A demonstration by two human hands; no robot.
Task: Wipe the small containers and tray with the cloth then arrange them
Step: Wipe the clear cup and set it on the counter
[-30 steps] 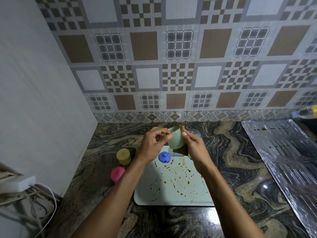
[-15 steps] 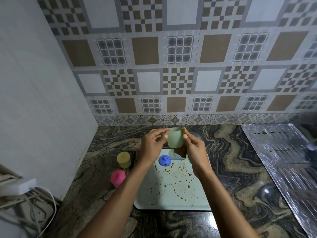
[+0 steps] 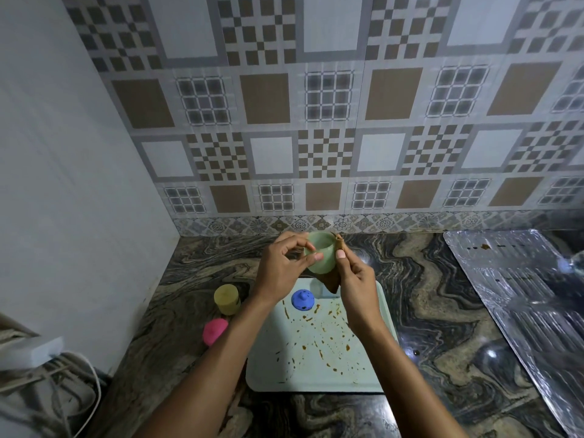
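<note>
Small pale green plastic cup (image 3: pixel 320 259) is up off the marbled bench (image 3: pixel 442 311), between both hands over the far edge of the stained pale tray (image 3: pixel 316 374). Left hand (image 3: pixel 278 273) pinches its rim; right hand (image 3: pixel 357 282) pinches the brown cloth (image 3: pixel 331 279) against its right side, mouth tipped away.

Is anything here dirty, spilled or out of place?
Yes. Brown drops and streaks spatter the pale tray, near the blue container. The yellow container and pink container sit off it, on the marble counter.
</note>
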